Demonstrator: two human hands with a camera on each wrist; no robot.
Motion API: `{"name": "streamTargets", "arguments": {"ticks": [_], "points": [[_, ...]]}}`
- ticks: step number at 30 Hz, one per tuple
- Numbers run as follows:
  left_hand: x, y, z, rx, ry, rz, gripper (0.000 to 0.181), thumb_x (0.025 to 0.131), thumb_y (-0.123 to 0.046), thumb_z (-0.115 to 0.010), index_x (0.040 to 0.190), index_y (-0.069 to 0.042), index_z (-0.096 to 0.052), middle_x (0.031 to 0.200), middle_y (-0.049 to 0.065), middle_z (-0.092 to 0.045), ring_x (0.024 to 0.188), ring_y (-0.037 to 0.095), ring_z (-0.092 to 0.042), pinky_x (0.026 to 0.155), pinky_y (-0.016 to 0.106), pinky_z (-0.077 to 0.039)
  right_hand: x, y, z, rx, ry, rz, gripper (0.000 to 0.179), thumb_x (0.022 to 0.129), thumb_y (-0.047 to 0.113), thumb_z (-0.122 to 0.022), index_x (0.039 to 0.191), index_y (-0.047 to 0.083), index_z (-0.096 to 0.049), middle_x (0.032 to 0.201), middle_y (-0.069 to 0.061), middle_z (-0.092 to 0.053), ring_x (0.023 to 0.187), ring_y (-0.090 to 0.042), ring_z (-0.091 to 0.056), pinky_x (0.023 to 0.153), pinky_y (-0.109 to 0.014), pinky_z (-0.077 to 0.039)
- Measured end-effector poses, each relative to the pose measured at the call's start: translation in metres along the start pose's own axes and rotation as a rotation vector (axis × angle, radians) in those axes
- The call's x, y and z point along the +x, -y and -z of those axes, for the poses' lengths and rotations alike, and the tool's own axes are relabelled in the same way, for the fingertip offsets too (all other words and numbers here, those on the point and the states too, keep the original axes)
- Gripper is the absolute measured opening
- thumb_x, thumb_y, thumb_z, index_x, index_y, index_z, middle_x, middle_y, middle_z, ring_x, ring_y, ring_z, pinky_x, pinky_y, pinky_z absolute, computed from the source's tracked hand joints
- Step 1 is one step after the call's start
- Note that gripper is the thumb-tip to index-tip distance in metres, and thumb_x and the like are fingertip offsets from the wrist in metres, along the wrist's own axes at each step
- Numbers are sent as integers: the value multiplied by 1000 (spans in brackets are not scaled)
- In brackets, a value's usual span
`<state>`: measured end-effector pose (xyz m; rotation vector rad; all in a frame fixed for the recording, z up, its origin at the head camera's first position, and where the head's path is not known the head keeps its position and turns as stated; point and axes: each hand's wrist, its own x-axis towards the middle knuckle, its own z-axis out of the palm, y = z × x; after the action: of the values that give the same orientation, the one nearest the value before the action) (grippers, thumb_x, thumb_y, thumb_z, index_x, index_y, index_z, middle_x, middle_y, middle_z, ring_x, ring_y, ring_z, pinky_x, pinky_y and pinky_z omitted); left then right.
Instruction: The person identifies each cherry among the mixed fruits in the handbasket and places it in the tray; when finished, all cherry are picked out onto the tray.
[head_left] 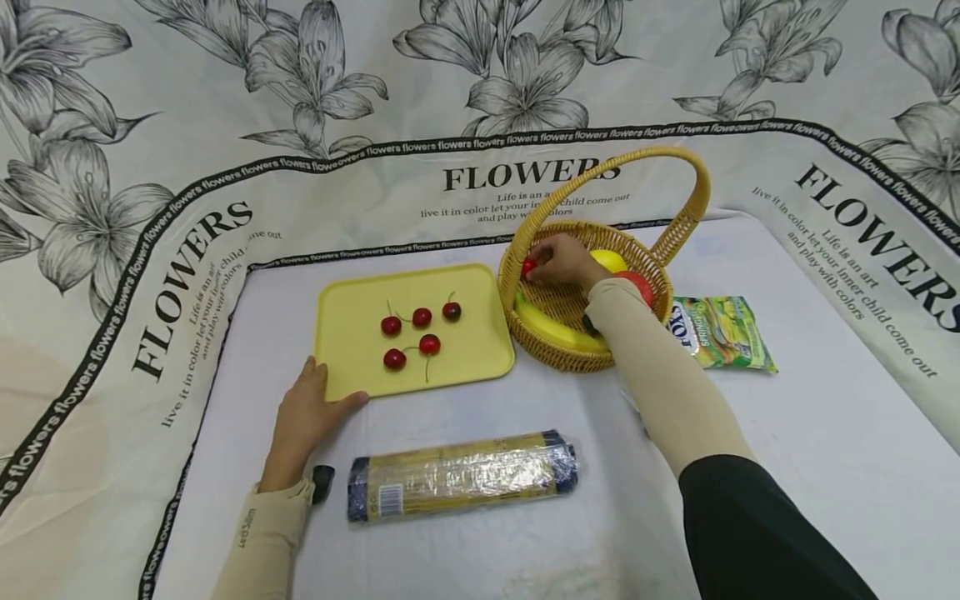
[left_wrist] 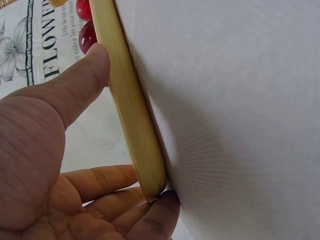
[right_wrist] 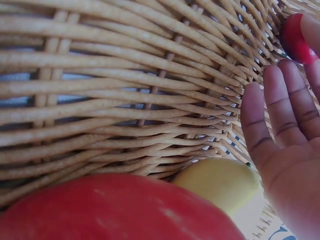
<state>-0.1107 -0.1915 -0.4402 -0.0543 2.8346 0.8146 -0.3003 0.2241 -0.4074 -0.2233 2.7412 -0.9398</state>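
Note:
My left hand [head_left: 303,417] holds the near left corner of a yellow tray [head_left: 341,325], thumb on the near edge and fingers around the corner. Several dark red cherries [head_left: 422,317] with stems lie on this tray. Inside a wicker basket [head_left: 573,360] with a tall handle, my right hand [head_left: 566,262] pinches a red cherry [right_wrist: 292,37] between thumb and forefinger, close to the woven wall. The other fingers of that hand extend beside it. A banana [head_left: 555,327], a yellow lemon [head_left: 609,260] and a larger red fruit [head_left: 639,286] share the basket, partly covered by my forearm.
A long plastic-wrapped bundle [head_left: 461,477] with dark blue ends and a barcode lies in front of the tray. Right of the basket is a green and yellow snack packet [head_left: 723,332]. White cloth [head_left: 825,467] covers the table, and a flower-printed cloth rises behind.

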Motion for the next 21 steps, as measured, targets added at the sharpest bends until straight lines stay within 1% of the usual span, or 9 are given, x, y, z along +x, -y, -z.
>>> {"name": "streamTargets", "arguments": {"ticks": [4, 9, 12, 16, 19, 21], "points": [[0, 0, 0, 2, -1, 1, 96, 90, -45, -71, 147, 18, -27, 157, 39, -13, 143, 53, -24, 115, 60, -29, 1, 1, -2, 10, 12, 17, 30, 86, 15, -79, 111, 1, -69, 113, -18, -68, 105, -30, -61, 94, -43, -51], [0, -1, 1, -1, 0, 7, 97, 89, -46, -71, 147, 18, -27, 157, 38, -13, 143, 53, -24, 115, 59, -29, 3, 4, -2, 11, 4, 42, 30, 84, 17, -81, 108, 2, -70, 111, -16, -68, 104, -29, -61, 93, -43, -51], [0, -1, 1, -5, 3, 13, 97, 89, -46, -71, 147, 18, -27, 157, 38, -13, 144, 53, -23, 116, 59, -28, 2, 2, -1, 64, -18, 56, 32, 83, 14, -81, 110, 1, -70, 112, -17, -67, 103, -29, -61, 90, -43, -53], [0, -1, 1, -6, 3, 9, 97, 89, -45, -72, 147, 18, -26, 157, 38, -13, 144, 52, -22, 116, 59, -28, -1, -2, 2, 159, -48, 68, 35, 83, 11, -80, 114, 0, -68, 115, -18, -67, 102, -27, -61, 87, -38, -53], [1, 0, 1, -9, 0, 3, 97, 89, -44, -72, 148, 18, -26, 157, 38, -12, 144, 52, -22, 116, 59, -28, -4, -2, 4, 198, -48, 67, 34, 83, 10, -80, 114, 1, -68, 112, -17, -67, 99, -24, -60, 83, -32, -52], [1, 0, 1, -12, -3, 0, 97, 89, -44, -72, 148, 18, -25, 157, 38, -12, 144, 52, -22, 116, 59, -27, -7, 0, 6, 207, -32, 61, 34, 84, 11, -80, 114, 1, -68, 110, -16, -67, 95, -22, -59, 79, -29, -51]]}}
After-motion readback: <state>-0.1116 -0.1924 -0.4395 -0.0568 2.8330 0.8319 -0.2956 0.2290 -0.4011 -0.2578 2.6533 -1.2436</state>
